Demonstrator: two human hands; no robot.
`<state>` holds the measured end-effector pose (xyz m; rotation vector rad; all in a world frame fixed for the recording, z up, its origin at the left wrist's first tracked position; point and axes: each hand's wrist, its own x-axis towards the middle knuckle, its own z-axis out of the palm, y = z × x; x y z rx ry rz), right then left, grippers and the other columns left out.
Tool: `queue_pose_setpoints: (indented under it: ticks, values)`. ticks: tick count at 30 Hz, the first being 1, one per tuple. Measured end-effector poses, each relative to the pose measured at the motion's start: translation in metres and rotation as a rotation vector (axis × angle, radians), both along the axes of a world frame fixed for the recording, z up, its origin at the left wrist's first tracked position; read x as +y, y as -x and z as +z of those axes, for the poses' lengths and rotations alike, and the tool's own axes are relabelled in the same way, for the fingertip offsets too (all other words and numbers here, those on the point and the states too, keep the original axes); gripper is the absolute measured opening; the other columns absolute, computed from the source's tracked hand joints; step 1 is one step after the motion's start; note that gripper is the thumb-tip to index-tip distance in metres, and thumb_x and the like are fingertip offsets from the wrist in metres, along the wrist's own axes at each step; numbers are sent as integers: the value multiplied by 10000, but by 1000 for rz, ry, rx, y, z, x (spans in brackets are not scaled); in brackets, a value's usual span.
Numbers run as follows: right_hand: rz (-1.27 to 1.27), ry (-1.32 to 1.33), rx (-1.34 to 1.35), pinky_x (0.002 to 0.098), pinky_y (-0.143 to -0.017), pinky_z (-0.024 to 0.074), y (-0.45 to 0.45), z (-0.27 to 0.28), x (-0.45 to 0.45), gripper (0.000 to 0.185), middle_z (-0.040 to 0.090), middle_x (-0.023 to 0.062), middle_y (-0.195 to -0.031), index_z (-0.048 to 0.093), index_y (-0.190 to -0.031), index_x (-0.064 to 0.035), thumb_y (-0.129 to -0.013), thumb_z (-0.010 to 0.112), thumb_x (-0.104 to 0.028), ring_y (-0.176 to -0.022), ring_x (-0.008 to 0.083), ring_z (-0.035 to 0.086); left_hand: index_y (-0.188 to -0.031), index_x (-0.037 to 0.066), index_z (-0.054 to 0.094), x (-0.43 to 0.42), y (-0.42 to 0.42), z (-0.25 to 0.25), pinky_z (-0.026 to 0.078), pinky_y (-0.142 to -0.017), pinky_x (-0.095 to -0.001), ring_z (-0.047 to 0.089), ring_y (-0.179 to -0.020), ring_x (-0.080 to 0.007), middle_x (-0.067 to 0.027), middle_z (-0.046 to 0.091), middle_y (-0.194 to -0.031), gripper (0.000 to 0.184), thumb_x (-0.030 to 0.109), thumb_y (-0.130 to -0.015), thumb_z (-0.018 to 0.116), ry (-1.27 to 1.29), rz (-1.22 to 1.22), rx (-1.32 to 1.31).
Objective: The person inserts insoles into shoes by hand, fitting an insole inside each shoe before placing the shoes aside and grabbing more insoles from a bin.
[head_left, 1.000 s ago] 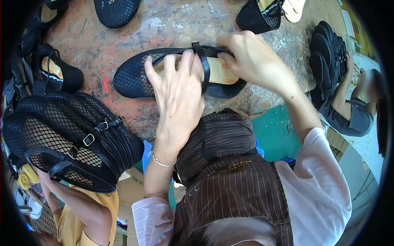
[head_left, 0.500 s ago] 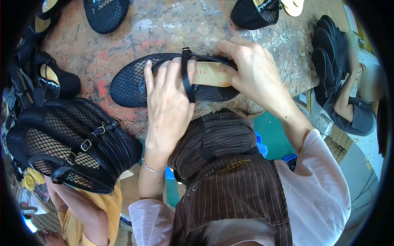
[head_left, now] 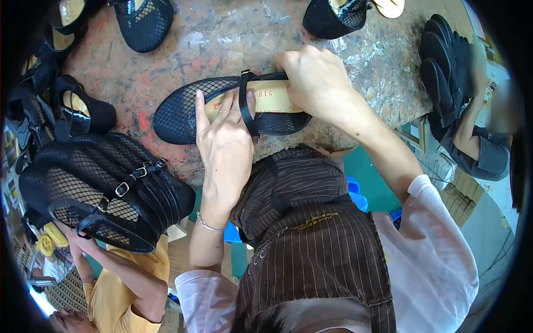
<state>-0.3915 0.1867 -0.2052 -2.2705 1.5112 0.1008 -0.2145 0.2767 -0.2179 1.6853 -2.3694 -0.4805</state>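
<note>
At the near edge of the bench [head_left: 202, 58], twelve o'clock from the apron [head_left: 322, 266], a black mesh shoe [head_left: 186, 108] points its toe [head_left: 166, 119] toward nine. The right hand [head_left: 316, 80] has its grip clamped on the heel at three; the left hand [head_left: 225, 141] spreads its fingers [head_left: 201, 105] inside.

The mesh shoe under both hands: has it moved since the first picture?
Yes, slightly: the mesh shoe has shifted toward the striped apron, away from the pale square mark on the worktable.

At my eleven o'clock, the black mesh shoe [head_left: 176, 115] looks matt, its strap [head_left: 244, 105] glossy, its insole [head_left: 271, 95] smooth; my bench [head_left: 205, 55] looks rough.
</note>
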Motion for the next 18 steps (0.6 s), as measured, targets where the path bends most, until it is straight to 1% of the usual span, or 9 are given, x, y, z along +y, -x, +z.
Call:
queue_pose_setpoints:
  ticks: [4, 5, 7, 9, 11, 13, 15, 17, 18]
  values:
    - [-63, -87, 4, 456, -739, 578, 1, 10, 0, 286, 709, 228, -839, 723, -929, -12, -644, 691, -17, -835, 415, 701, -1257, 83, 678, -2, -7, 2, 182, -1195, -625, 615, -1231, -269, -113, 662, -1308, 557, -41, -722, 590, 31, -12, 40]
    - [68, 15, -157, 421, -718, 574, 21, -1, 6, 184, 716, 223, -867, 702, -908, 4, -767, 736, -110, -821, 353, 729, -1191, 73, 716, -3, -12, 10, 151, -1196, -646, 615, -1225, -262, -97, 677, -1288, 506, -16, -702, 621, 32, -36, 13]
    - [-110, -405, -701, 371, -716, 563, 47, 32, -5, 236, 731, 175, -901, 715, -952, -3, -808, 778, -179, -772, 271, 725, -1141, 43, 731, -15, -19, 31, 146, -1202, -649, 613, -1204, -276, -104, 684, -1259, 482, -54, -685, 610, -64, -47, -76]
    - [-324, -188, -934, 291, -725, 543, 89, 45, -8, 244, 748, 69, -868, 746, -1026, -26, -854, 773, -198, -743, 133, 677, -1119, 7, 719, -16, -27, 35, 151, -1222, -594, 599, -1206, -326, -174, 687, -1186, 459, -96, -696, 574, 96, 143, -203]
    - [-569, 227, -829, 279, -732, 542, 138, 42, -34, 203, 744, 83, -820, 757, -1004, -21, -867, 735, -169, -745, 122, 678, -1141, -18, 690, -10, -42, 40, 190, -1212, -583, 588, -1206, -359, -202, 677, -1189, 444, -81, -717, 571, 123, 244, -165]
    - [-821, 402, -557, 314, -746, 557, 185, 35, -76, 187, 749, 122, -822, 764, -976, -19, -882, 676, -154, -765, 176, 712, -1113, -23, 691, 1, -21, 60, 277, -1164, -559, 611, -1139, -373, -232, 680, -1130, 330, 5, -787, 644, 336, 436, 93]
    - [-753, 580, -400, 380, -774, 566, 216, 7, -124, 217, 745, 174, -837, 765, -982, -24, -880, 646, -173, -812, 275, 736, -1034, -11, 707, 6, 15, 66, 361, -1081, -515, 642, -1017, -377, -223, 700, -1004, 274, 179, -838, 730, 371, 509, 231]
    - [-689, 615, -352, 432, -831, 559, 225, -26, -180, 254, 740, 204, -858, 769, -972, -28, -869, 671, -238, -856, 365, 726, -941, -1, 713, 7, 54, 63, 390, -1017, -482, 647, -906, -368, -183, 698, -864, 335, 310, -834, 777, -46, 496, -30]
    - [-651, 520, -291, 440, -866, 552, 224, -38, -202, 322, 735, 236, -919, 764, -990, -18, -856, 694, -302, -913, 368, 718, -920, 6, 715, 5, 63, 41, 387, -1026, -473, 645, -876, -358, -168, 697, -838, 329, 319, -834, 776, -58, 502, -92]
